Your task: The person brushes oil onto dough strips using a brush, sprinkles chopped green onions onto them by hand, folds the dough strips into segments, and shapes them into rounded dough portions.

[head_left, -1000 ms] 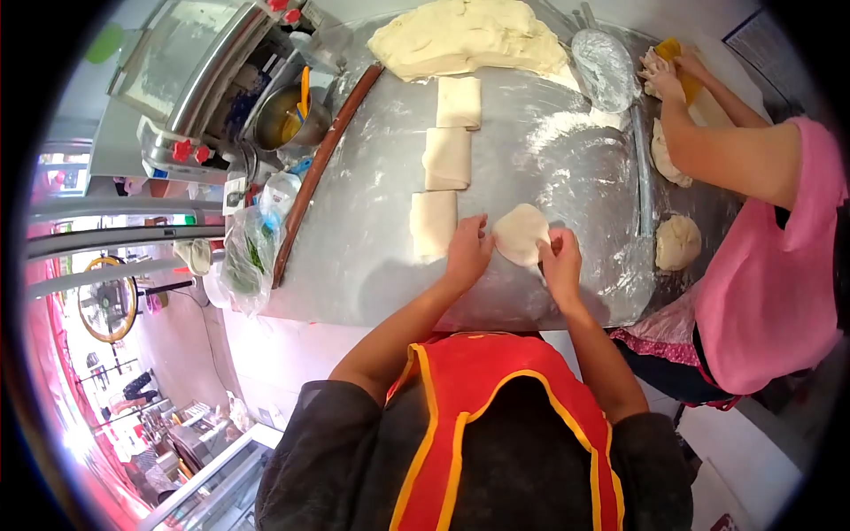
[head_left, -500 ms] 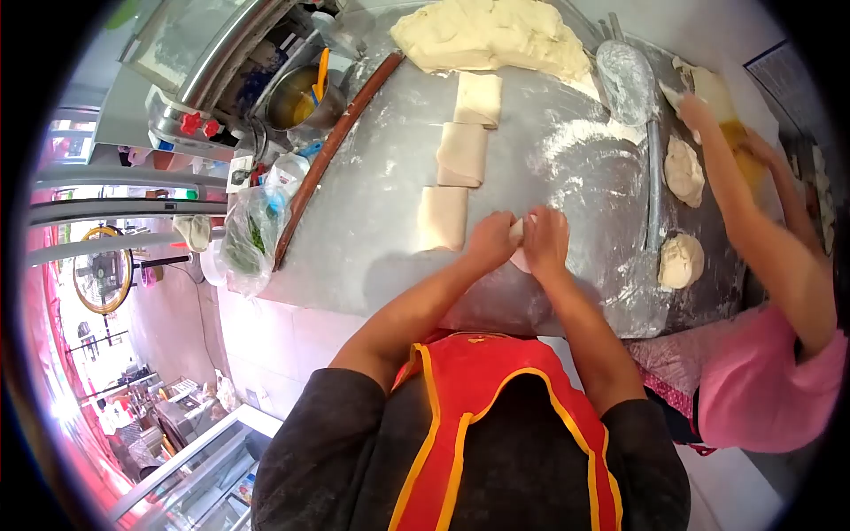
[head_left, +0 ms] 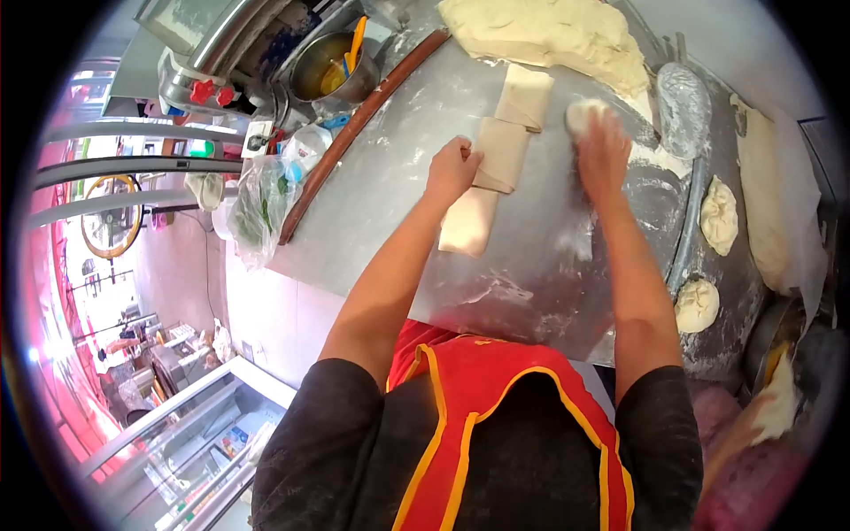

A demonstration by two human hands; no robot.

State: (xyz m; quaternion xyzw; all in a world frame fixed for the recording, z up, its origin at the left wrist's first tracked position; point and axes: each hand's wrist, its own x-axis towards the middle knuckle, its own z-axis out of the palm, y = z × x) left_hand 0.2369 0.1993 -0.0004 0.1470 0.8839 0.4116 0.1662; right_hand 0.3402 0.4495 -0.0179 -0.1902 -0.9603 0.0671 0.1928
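My right hand (head_left: 604,159) is on a small piece of dough (head_left: 584,117), its fingers over the near side, on the metal table to the right of the folded dough. My left hand (head_left: 453,168) is curled closed, with nothing showing in it. It sits just left of a row of three overlapping folded dough pieces: the far one (head_left: 526,96), the middle one (head_left: 501,156) and the near one (head_left: 468,221).
A large dough mass (head_left: 549,40) lies at the back. A long wooden rolling pin (head_left: 367,115) borders the left, beside a metal pot (head_left: 332,71) and plastic bag (head_left: 258,212). At right are a floury scoop (head_left: 683,111), two dough lumps (head_left: 719,217) and a co-worker's pink clothing (head_left: 753,478).
My hands have separated from the near edge. The right has moved forward and right with the dough; the left has moved forward and left. The view has shifted, and the co-worker has moved nearer.
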